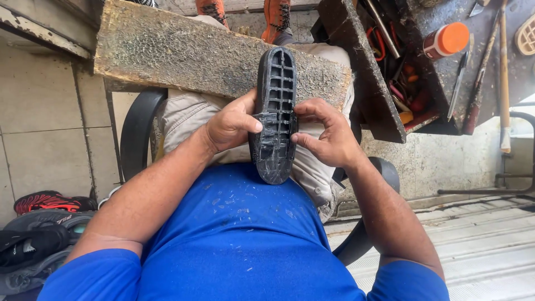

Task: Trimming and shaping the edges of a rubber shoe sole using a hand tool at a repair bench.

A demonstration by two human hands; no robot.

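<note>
A black rubber shoe sole (275,111) with a grid of hollow cells stands on end in my lap, its lower tip against my blue shirt. My left hand (231,122) grips its left edge, thumb pressed on the ribbed face. My right hand (326,134) holds the right edge with thumb and fingers curled around it. The sole's upper end rests against a worn wooden board (167,50) lying across my knees.
A wooden tool box (390,72) with pliers and several tools sits to the right. An orange-capped jar (446,39) and long-handled tools (504,78) lie on the bench beyond. Shoes (39,228) are piled on the floor at left. My orange boots (276,19) show past the board.
</note>
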